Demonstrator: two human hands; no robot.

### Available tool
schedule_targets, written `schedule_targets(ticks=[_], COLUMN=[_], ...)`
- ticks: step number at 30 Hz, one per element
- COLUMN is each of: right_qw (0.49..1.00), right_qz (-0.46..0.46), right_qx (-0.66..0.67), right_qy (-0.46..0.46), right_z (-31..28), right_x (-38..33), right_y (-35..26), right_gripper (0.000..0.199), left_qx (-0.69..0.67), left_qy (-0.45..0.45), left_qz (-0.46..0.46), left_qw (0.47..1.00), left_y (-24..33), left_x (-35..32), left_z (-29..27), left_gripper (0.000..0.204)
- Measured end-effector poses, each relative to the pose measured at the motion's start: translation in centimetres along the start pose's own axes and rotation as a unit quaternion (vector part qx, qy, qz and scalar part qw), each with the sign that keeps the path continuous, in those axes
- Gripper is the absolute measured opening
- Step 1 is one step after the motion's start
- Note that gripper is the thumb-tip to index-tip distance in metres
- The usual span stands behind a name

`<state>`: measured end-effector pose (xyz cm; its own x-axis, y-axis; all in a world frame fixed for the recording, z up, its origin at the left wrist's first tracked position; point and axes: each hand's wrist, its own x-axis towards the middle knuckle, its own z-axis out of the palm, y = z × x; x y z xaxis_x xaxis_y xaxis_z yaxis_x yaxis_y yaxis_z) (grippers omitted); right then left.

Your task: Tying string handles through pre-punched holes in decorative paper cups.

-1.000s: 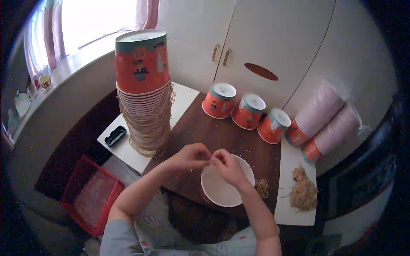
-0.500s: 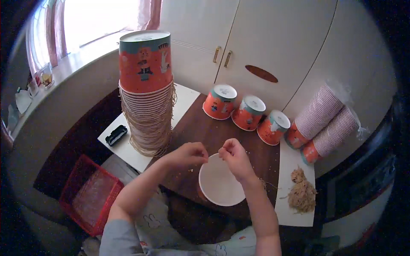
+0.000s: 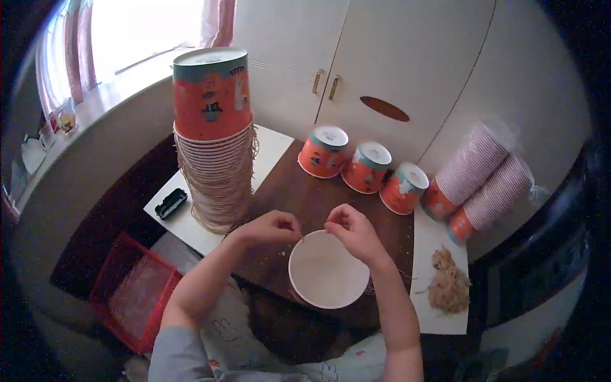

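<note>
A round white paper bucket [image 3: 328,272] stands mouth-up on the dark brown table [image 3: 299,197], seen from above. My left hand [image 3: 270,227] pinches its far left rim, where a thin string meets it. My right hand [image 3: 356,232] grips the far right rim with closed fingers. A tall stack of orange upside-down paper buckets [image 3: 214,137], with string handles hanging down its sides, rises to the left of my left hand.
Three single orange buckets [image 3: 366,167] stand upside down at the table's back. Two lying stacks of buckets [image 3: 480,178] rest at the right. A tuft of tan string [image 3: 447,286] lies on a white board. A black object [image 3: 170,203] and a red crate [image 3: 130,299] are at the left.
The white bucket has shifted slightly toward the left and nearer me. My right hand moved from over the bucket's middle up to its far right rim; my left hand stayed close by.
</note>
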<state>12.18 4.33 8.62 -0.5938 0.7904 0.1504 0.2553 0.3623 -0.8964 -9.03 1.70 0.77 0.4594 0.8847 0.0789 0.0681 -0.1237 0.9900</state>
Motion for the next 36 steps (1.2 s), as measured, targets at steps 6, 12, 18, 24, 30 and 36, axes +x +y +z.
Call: schedule_targets(ticks=[6, 12, 18, 24, 30, 36], right_qw=[0.999, 0.997, 0.991, 0.992, 0.984, 0.947], right_qz=[0.006, -0.030, 0.019, 0.020, 0.059, -0.064], right_qx=[-0.053, -0.076, -0.131, -0.124, 0.140, 0.302], right_qy=[0.002, 0.018, 0.000, -0.014, 0.094, 0.094], right_z=[-0.1, -0.2, -1.6, -8.2, -16.8, -15.7], right_x=[-0.3, 0.0, -0.6, -2.2, -5.3, -8.0], right_y=[0.0, -0.4, -1.3, -4.9, -3.9, -4.5], right_gripper=[0.013, 0.014, 0.016, 0.016, 0.013, 0.018], left_qx=[-0.025, 0.060, 0.087, 0.093, 0.261, 0.344], left_qy=[0.034, 0.024, 0.012, 0.033, 0.154, 0.280], left_qz=[0.029, 0.047, 0.015, 0.006, 0.065, 0.084], left_qw=[0.999, 0.997, 0.996, 0.995, 0.951, 0.892], left_y=[1.8, 0.4, 0.7, 0.0, 2.4, 4.0], left_x=[0.0, 0.4, 0.7, 0.4, 1.3, 2.0], left_z=[1.1, 1.1, 1.1, 1.3, 2.1, 2.7], left_gripper=[0.014, 0.016, 0.012, 0.010, 0.009, 0.014])
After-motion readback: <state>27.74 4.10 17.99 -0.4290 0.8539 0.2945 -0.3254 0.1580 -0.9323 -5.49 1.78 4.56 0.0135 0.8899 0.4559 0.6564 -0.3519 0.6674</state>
